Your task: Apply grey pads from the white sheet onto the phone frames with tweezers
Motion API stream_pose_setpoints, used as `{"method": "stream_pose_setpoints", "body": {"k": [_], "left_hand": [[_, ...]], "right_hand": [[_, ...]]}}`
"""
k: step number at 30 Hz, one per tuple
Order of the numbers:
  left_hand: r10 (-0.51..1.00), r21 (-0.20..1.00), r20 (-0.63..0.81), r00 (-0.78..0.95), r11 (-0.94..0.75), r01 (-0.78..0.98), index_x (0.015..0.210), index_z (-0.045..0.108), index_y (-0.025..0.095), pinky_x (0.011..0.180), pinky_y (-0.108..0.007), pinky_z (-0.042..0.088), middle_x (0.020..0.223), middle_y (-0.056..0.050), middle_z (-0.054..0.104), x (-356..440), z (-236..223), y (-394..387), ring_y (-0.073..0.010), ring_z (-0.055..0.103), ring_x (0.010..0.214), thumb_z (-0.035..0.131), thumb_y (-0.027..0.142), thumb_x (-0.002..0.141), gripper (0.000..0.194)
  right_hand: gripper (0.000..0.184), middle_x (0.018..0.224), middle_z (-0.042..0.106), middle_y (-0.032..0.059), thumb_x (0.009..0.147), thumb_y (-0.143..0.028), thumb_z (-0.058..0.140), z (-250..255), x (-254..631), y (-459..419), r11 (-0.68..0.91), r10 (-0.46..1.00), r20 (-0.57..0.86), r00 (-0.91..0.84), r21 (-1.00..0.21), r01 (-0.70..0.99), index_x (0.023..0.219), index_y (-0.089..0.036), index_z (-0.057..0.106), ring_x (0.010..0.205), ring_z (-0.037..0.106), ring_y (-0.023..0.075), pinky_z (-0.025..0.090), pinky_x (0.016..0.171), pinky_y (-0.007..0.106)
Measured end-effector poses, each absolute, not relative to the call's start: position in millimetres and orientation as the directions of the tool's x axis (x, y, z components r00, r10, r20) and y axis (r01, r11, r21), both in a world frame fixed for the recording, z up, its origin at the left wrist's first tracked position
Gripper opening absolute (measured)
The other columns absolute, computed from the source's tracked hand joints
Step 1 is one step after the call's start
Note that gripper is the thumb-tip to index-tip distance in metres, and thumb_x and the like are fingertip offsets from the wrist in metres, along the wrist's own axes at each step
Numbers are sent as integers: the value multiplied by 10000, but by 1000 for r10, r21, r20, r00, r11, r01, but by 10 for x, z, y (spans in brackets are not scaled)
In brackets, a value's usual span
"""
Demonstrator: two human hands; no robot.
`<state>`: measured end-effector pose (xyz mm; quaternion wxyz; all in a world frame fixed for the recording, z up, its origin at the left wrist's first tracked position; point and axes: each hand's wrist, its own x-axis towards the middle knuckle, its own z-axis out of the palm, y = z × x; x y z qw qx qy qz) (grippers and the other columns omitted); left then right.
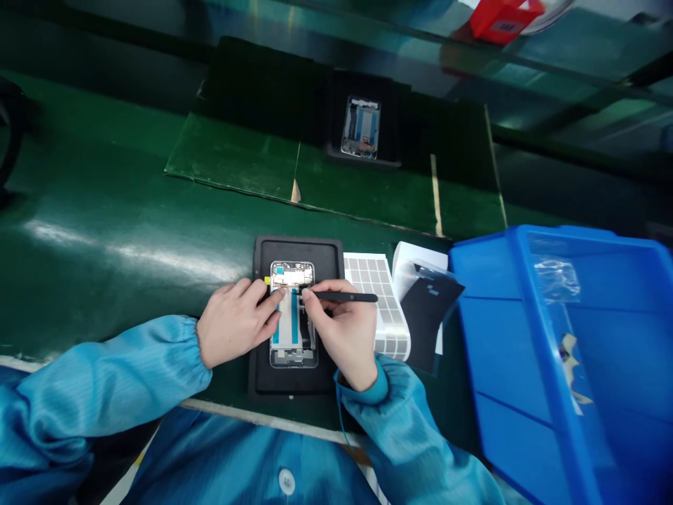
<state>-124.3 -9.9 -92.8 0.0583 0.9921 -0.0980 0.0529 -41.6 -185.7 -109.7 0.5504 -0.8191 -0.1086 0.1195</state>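
An open phone frame (293, 335) with a blue strip inside lies in a black holder tray (326, 256) on the green belt. My left hand (236, 322) rests on the phone's left side, its fingers curled and pressing near the top edge. My right hand (341, 330) grips black tweezers (344, 297) like a pen. The tweezer tip touches the phone's upper part, close to my left fingertips. Both sleeves are blue.
A sheet of small grey stickers (381, 294) lies right of the tray, beside a white block with a black film (428, 305). A large blue bin (568, 351) stands at the right. A second phone in a black tray (361, 128) sits farther back.
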Motion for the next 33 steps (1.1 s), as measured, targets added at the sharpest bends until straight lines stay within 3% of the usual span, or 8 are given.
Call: {"method": "stream_pose_setpoints", "body": {"k": [6, 11, 18, 21, 26, 28, 30, 33], "left_hand": [[-212, 120, 24, 977, -969, -214, 1311, 583, 236, 609, -319, 449, 907, -65, 535, -1198, -898, -63, -225, 543, 814, 532, 322, 945, 379], [-340, 182, -19, 940, -926, -332, 1280, 592, 299, 626, -294, 439, 935, -58, 516, -1159, -870, 50, -211, 529, 824, 530, 372, 962, 332], [-319, 44, -8, 948, -947, -318, 1305, 589, 197, 683, -340, 449, 928, -84, 560, -1226, -822, 67, -235, 528, 842, 510, 387, 967, 396], [-394, 69, -25, 919, -918, -391, 1283, 606, 249, 682, -323, 439, 933, -70, 555, -1217, -800, 107, -215, 516, 821, 516, 389, 970, 355], [-344, 30, -26, 939, -939, -343, 1291, 607, 226, 679, -325, 431, 918, -75, 562, -1212, -736, 136, -224, 522, 826, 540, 418, 956, 392], [-386, 88, -20, 922, -919, -383, 1244, 630, 253, 696, -317, 437, 957, -69, 584, -1251, -713, 136, -212, 545, 839, 524, 409, 967, 335], [-296, 158, 31, 955, -942, -297, 1154, 652, 252, 697, -295, 439, 968, -54, 613, -1310, -703, 126, -189, 580, 832, 501, 389, 979, 269], [97, 155, 19, 995, -983, 93, 943, 639, 198, 560, -260, 364, 757, -17, 632, -1378, -716, 62, -165, 600, 655, 497, 409, 968, 255]], "right_hand": [[168, 840, 677, 29, 836, -324, 729, -1114, -412, -1839, -273, 299, -89, 950, -962, -4, 900, -196, 641, 684, 680, 161, 566, 584, 259], [162, 851, 674, 36, 840, -326, 716, -1119, -407, -1832, -244, 305, -70, 950, -970, 7, 903, -196, 643, 724, 684, 170, 583, 625, 273], [166, 841, 677, 37, 841, -343, 702, -1135, -404, -1829, -245, 291, -52, 955, -969, 22, 889, -197, 638, 705, 683, 169, 583, 614, 273], [155, 825, 685, 35, 847, -339, 692, -1121, -401, -1834, -259, 303, -48, 952, -965, 34, 891, -199, 641, 708, 688, 170, 581, 614, 269], [157, 833, 699, 37, 842, -337, 692, -1102, -396, -1828, -267, 305, -44, 951, -963, 41, 890, -195, 644, 687, 693, 167, 582, 616, 268], [162, 845, 698, 39, 834, -337, 696, -1104, -394, -1818, -246, 301, -43, 953, -969, 34, 883, -192, 643, 688, 691, 165, 581, 615, 264], [167, 849, 696, 38, 823, -334, 708, -1111, -389, -1809, -200, 290, -57, 955, -980, 3, 878, -189, 645, 688, 689, 163, 579, 617, 262], [179, 814, 688, 29, 791, -316, 746, -1110, -369, -1807, -56, 273, -90, 958, -995, -77, 858, -184, 645, 675, 683, 158, 574, 616, 258]]}}
